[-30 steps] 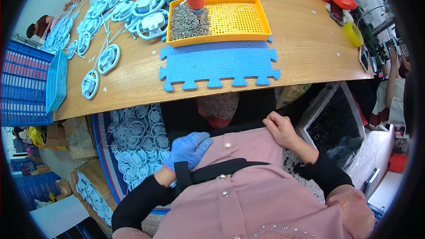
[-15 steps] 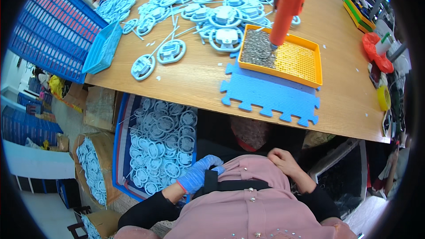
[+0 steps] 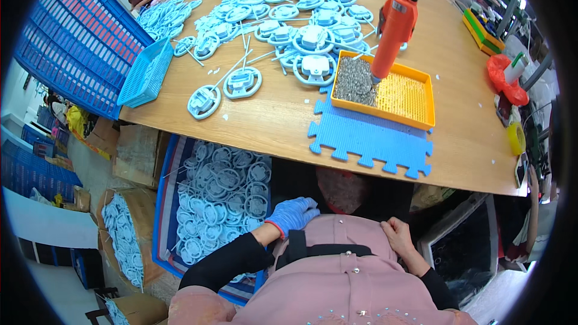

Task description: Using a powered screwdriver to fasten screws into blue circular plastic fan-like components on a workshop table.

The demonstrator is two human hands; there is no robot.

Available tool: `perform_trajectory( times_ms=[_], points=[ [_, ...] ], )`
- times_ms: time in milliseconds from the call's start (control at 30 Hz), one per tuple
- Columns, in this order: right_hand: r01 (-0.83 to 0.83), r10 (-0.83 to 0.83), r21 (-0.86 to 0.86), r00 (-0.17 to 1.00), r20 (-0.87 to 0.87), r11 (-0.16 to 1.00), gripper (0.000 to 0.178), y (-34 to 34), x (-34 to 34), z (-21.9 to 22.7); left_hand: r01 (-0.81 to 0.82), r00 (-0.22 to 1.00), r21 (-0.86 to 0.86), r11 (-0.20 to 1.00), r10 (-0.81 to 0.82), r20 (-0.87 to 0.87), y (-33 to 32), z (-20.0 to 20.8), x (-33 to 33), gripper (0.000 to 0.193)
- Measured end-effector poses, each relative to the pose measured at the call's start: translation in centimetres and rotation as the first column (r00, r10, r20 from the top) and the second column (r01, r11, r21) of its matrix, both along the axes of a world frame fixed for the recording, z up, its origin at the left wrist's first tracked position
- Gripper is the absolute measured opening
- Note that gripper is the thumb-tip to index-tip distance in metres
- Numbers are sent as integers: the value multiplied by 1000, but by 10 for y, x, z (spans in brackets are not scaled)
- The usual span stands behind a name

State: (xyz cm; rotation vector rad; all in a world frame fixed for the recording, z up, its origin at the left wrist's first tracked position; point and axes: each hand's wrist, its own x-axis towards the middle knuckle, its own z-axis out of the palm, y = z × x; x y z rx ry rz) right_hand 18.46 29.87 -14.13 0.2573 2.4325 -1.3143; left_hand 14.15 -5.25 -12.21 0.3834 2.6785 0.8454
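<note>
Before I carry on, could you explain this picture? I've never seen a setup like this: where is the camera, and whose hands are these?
There is no machine arm here: the hands are a person's own. The camera sits on their head and looks down, so picture left is their left; its wide lens bends straight edges.

The left hand, gloved in blue, lies at the front of the pink shirt. The right hand, bare, is at the shirt's edge; whether it grips the cloth is hard to tell. Neither shows a tool or part.

On the wooden table are light blue wheel-shaped pieces and a yellow tray of small metal bits on a blue mat. An orange power tool stands over the tray.
</note>
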Motion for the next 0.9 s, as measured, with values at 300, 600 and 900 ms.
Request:
perform_trajectory(
  times_ms=[300,600,900],
  points=[
    [-275,230,-66,894,-384,959,10,-29,-106,185,-664,725,-386,641,423,-544,-91,152,-178,94],
    [-136,149,62,866,-477,989,13,-46,-181,225,-511,850,-623,592,456,-263,-237,147,-403,101],
    [-36,19,-10,723,-691,999,9,-15,-238,219,-639,768,-440,631,552,-324,-255,161,-547,77]
  ],
)
